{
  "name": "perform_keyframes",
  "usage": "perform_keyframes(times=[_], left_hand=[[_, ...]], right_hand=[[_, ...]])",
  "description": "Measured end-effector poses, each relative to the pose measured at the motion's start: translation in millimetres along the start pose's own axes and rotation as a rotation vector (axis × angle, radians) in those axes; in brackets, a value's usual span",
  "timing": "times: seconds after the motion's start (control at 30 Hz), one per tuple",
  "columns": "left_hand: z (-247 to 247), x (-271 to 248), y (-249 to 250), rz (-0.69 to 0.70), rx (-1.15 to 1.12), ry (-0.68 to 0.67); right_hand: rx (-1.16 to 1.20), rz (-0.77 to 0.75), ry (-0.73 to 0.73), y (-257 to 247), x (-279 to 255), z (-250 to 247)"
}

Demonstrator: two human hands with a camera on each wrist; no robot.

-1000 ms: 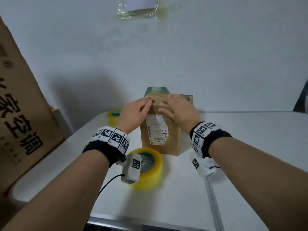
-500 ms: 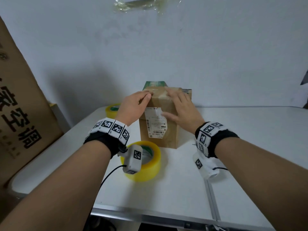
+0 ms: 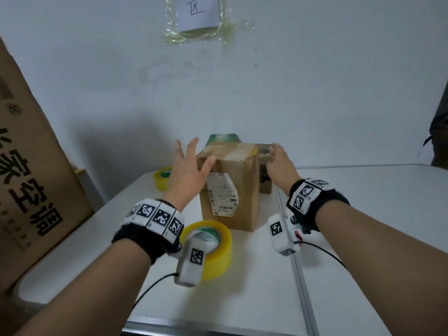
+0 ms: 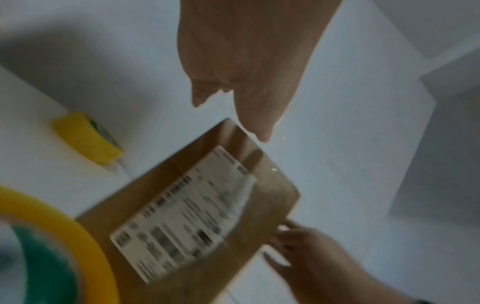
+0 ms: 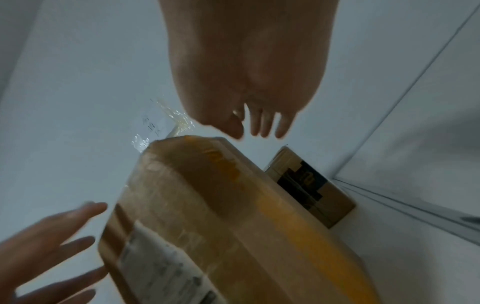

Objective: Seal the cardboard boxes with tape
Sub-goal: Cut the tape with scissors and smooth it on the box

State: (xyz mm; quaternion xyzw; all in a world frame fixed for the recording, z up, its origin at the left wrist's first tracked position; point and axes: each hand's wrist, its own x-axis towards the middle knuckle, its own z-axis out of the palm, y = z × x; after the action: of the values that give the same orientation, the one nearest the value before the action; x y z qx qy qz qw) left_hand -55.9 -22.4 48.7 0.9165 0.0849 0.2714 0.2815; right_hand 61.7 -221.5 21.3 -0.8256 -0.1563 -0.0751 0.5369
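Observation:
A brown cardboard box (image 3: 244,190) stands upright on the white table (image 3: 363,214). It has a white shipping label (image 3: 221,195) on its front and clear tape across its top. My left hand (image 3: 191,161) is open with fingers spread at the box's upper left corner; whether the thumb touches it I cannot tell. My right hand (image 3: 276,156) is open beside the upper right edge, and in the right wrist view its fingers (image 5: 262,123) hang just past the box (image 5: 221,205). A yellow tape roll (image 3: 218,246) lies in front of the box.
A second yellow tape roll (image 3: 162,177) lies at the back left. A smaller brown box (image 3: 265,183) and a green box (image 3: 221,137) stand behind the main one. A large printed carton (image 3: 31,190) leans at the left. A paper note (image 3: 198,15) is taped to the wall.
Both hands have lifted off the box top and moved apart, the left to the left corner with fingers spread, the right to the right edge. The head view has tilted up.

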Motion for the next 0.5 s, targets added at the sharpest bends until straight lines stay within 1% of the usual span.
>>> perform_keyframes(times=[0.07, 0.1, 0.13, 0.17, 0.23, 0.3, 0.33, 0.37, 0.4, 0.43, 0.5], left_hand=[[7, -11, 10, -0.129, -0.077, -0.133], [12, -15, 14, -0.159, -0.096, -0.208], [18, -16, 15, -0.167, -0.109, -0.255], [22, -15, 14, -0.171, -0.123, -0.272], [23, -11, 9, -0.192, -0.226, -0.236], [16, -5, 0, -0.180, -0.449, -0.197], [13, -1, -2, -0.185, -0.570, -0.201], [9, 1, -2, -0.208, -0.661, -0.223], [6, 3, -2, -0.235, -0.717, -0.255], [5, 4, 1, -0.258, -0.737, -0.290], [7, 2, 7, -0.276, -0.724, -0.311]], right_hand=[[-0.012, 0.121, -0.210, 5, 2, 6], [-0.005, 0.140, -0.279, 4, 1, 9], [0.014, 0.147, -0.309, 4, 1, 12], [0.054, 0.138, -0.314, 4, 0, 14], [0.177, 0.062, -0.282, 4, -5, 11], [0.322, -0.044, -0.266, -1, -11, 0], [0.355, -0.079, -0.258, -5, -14, -4], [0.353, -0.114, -0.247, -9, -14, -7], [0.303, -0.131, -0.250, -14, -15, -7], [0.239, -0.147, -0.280, -18, -16, -7], [0.174, -0.114, -0.388, -22, -21, -4]])
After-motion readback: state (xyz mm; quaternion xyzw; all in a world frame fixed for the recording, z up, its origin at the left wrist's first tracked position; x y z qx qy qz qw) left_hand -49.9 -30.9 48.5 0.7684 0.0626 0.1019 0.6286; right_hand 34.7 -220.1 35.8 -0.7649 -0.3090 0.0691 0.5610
